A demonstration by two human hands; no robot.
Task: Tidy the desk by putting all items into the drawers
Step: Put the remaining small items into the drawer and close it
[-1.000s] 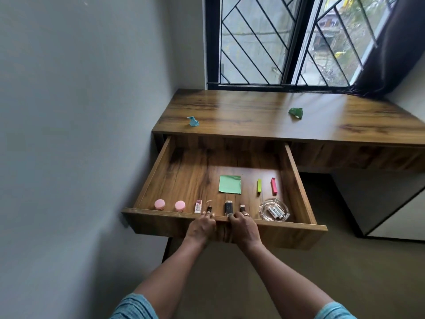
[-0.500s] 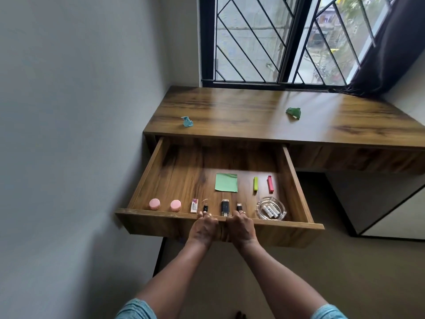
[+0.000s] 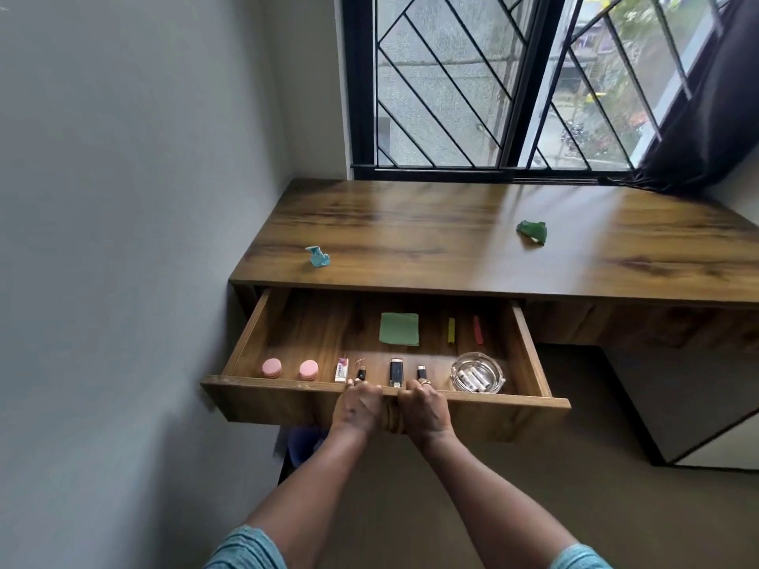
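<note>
The wooden drawer (image 3: 263, 400) stands pulled out from under the desk (image 3: 451, 248). My left hand (image 3: 356, 408) and my right hand (image 3: 423, 410) grip the top edge of its front panel side by side, fingers curled over the rim. Inside lie two pink round cases (image 3: 272, 368), a small white box (image 3: 341, 369), three small dark USB-like pieces (image 3: 396, 371), a green sticky pad (image 3: 399, 328), a yellow bar (image 3: 451, 330), a red bar (image 3: 477, 329) and a glass ashtray (image 3: 477, 378) holding batteries. On the desktop sit a small blue item (image 3: 318, 256) and a crumpled green item (image 3: 532, 232).
A grey wall runs close along the drawer's left side. A barred window (image 3: 493, 84) and a dark curtain (image 3: 706, 117) stand behind the desk. A white cabinet (image 3: 677, 404) sits under the desk at the right. Beige floor lies below.
The drawer has slid partly back under the desk with both hands on its front edge; its rear contents now lie in shadow. The view has tilted slightly.
</note>
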